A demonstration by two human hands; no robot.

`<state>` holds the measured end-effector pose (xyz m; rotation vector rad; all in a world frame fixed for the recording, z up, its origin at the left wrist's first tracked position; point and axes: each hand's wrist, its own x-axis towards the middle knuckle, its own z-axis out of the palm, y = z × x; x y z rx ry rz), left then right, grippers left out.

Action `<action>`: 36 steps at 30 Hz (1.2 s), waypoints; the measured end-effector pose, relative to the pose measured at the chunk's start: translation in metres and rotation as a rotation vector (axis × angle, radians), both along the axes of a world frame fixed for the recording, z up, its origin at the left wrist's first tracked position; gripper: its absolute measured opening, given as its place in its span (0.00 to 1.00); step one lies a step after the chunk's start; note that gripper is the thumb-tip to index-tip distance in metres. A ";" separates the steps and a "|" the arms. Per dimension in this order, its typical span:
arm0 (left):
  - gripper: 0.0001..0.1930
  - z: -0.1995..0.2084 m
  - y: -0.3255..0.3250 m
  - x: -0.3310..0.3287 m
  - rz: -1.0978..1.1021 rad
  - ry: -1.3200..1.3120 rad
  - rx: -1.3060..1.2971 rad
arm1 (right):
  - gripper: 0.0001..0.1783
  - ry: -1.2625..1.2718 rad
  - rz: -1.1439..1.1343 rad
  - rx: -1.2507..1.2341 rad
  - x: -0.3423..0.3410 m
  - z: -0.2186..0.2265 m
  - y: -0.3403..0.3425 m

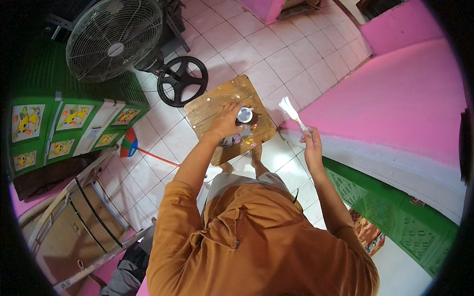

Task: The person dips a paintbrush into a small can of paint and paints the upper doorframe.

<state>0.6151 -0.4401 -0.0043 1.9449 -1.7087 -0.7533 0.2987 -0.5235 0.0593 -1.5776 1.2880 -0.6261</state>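
A small white cup [245,115] with grey contents stands on a worn wooden stool [207,111]. My left hand [227,121] is closed round the cup's left side, fingers behind it and thumb in front. Beside that wrist lies something greyish and crumpled [227,141], partly hidden. Out to the right of the stool, my right hand [311,140] pinches the lower end of a white brush-like bundle [290,109], its splayed end pointing up and left. Small pink, yellow and white bits [251,142] are scattered over the stool top.
Beyond the stool to the left stands a fan [116,47] on a black round base [182,81]. Green cabinets [54,118] line the left side, with a red-handled broom [129,143] nearby. A pink ledge [390,98] runs along the right. White tiles [276,59] cover the floor.
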 end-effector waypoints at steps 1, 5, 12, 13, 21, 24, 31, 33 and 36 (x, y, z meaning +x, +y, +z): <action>0.42 -0.004 -0.002 -0.001 0.006 -0.003 0.000 | 0.14 -0.007 -0.011 0.030 -0.005 -0.002 0.001; 0.37 -0.022 0.001 -0.001 0.041 0.031 -0.039 | 0.12 -0.029 0.012 0.087 -0.007 0.004 0.004; 0.33 0.005 -0.001 -0.020 0.305 0.297 -0.145 | 0.12 -0.173 0.057 0.127 0.006 0.018 -0.014; 0.33 0.011 0.001 -0.023 0.327 0.285 -0.153 | 0.11 -0.239 0.079 0.146 0.011 0.023 -0.017; 0.34 0.091 0.038 -0.055 0.570 0.144 -0.425 | 0.09 -0.441 0.144 0.322 0.056 0.032 -0.035; 0.35 0.116 0.061 -0.075 0.667 0.031 -0.456 | 0.09 -0.505 0.164 0.438 0.075 0.036 -0.031; 0.39 0.135 0.125 -0.108 0.882 0.016 -0.493 | 0.09 -0.558 0.371 0.651 0.114 0.040 0.008; 0.43 0.147 0.141 -0.117 0.859 -0.033 -0.550 | 0.09 -0.536 0.393 0.680 0.118 0.038 0.026; 0.41 0.151 0.169 -0.126 0.844 -0.202 -0.565 | 0.09 -0.491 0.438 0.737 0.118 0.039 0.054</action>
